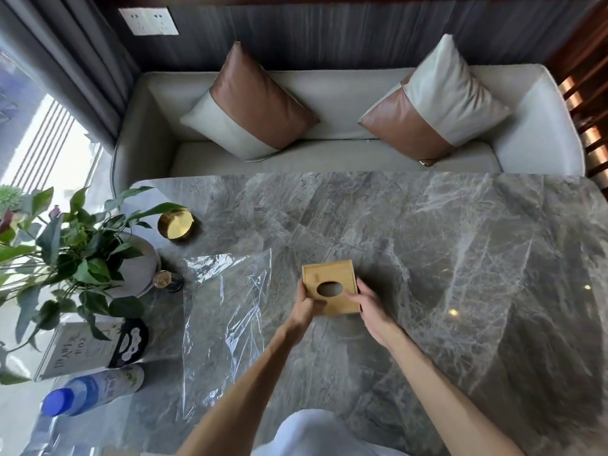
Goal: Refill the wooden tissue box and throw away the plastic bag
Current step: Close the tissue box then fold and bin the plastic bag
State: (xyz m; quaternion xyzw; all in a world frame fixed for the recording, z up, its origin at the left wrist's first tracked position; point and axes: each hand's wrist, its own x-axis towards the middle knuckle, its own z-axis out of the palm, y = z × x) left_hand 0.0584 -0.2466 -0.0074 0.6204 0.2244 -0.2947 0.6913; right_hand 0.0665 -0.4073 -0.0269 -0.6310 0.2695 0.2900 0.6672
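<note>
A small wooden tissue box (329, 274) with an oval opening on top sits on the grey marble table (460, 258), a little left of the middle. My left hand (306, 307) grips its near left corner, thumb on the lid by the opening. My right hand (368, 307) touches the box's right side with fingers spread. No tissue shows through the dark opening. A clear, empty plastic bag (227, 324) lies flat on the table just left of my left forearm.
At the table's left edge stand a leafy plant in a pale ribbed vase (138, 264), a gold round tin (176, 225), a small dark jar (167, 280), a sign card (75, 350) and a blue-capped bottle (88, 393). A sofa with two cushions (329, 153) lies beyond the table.
</note>
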